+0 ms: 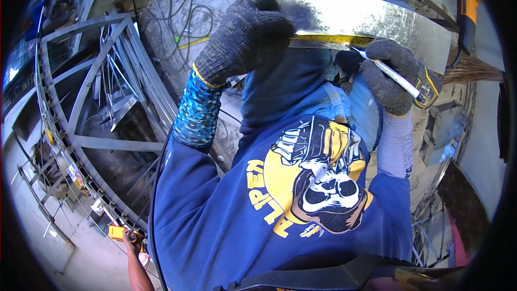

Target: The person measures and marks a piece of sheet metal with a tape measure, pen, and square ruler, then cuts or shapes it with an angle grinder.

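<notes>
A shiny flat metal sheet [371, 16] lies across my knees at the top of the view. Along its near edge stretches the yellow tape measure blade [335, 39]. My left hand [245, 40], in a dark knit glove, is closed at the blade's left end and the sheet's edge; its fingertips are partly hidden. My gloved right hand [389, 73] is closed around a white marker pen [397, 79], whose tip points at the blade and the sheet edge. Against the same palm sits the black and yellow tape measure case [430, 87], partly covered by the hand.
On the left stands a large curved metal frame [118, 143] with loose metal strips inside. Cables [188, 13] coil on the stained floor. An orange and black power tool [467, 13] is at upper right, above broom bristles [476, 71]. Another person's arm [139, 267] reaches toward a yellow tool [116, 231].
</notes>
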`<state>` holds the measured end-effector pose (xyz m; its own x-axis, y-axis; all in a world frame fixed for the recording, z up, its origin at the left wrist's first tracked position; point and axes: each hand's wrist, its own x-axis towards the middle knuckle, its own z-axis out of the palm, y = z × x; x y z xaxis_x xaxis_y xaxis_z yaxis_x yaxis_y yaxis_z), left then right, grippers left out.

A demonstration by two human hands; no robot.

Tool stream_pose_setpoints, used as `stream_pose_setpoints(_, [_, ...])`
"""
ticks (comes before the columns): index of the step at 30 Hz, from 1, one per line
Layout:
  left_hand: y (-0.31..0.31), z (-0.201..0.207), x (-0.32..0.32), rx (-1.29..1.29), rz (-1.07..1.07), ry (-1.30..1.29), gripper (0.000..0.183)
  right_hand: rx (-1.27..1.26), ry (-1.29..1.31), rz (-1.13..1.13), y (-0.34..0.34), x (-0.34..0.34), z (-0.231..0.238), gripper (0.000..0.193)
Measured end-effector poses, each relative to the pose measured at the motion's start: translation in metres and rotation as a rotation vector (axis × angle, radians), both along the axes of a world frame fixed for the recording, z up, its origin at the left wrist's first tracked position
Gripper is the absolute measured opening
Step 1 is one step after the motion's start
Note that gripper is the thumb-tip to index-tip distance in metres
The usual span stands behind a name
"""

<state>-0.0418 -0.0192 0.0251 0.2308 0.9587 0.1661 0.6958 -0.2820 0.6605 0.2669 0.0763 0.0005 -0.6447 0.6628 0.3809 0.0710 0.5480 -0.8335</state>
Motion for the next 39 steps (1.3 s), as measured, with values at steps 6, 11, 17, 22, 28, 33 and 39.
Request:
stream_pose_setpoints(6, [-0.014,-0.006,-0.005,-0.148,0.04,-0.079,0.036,0.006,0.027,0.06,0.002,-0.002,0.002,0.022])
stream_pose_setpoints(11, [-0.015,-0.006,-0.01,-0.092,0.013,-0.029,0.035,-0.045,0.042,0.027,-0.001,-0.008,0.005,0.022])
stream_pose_setpoints(17, [-0.016,-0.007,-0.014,-0.115,0.005,-0.066,0.035,-0.118,-0.005,0.037,-0.001,-0.009,0.009,0.021])
stream_pose_setpoints(22, [-0.025,-0.013,-0.003,-0.135,0.14,-0.179,0.02,-0.098,-0.022,0.079,-0.001,-0.014,0.009,0.021])
stream_pose_setpoints(28, [-0.035,-0.026,-0.007,-0.171,0.179,-0.277,0.025,-0.126,-0.023,0.078,-0.001,-0.017,0.01,0.021])
stream_pose_setpoints(33, [-0.038,-0.038,-0.011,-0.363,0.241,-0.695,0.03,-0.172,-0.031,0.065,0.0,-0.018,0.008,0.022])
stream_pose_setpoints(39, [-0.037,-0.039,-0.017,-0.435,0.221,-0.488,0.028,-0.186,-0.024,0.034,-0.003,-0.018,0.007,0.023])
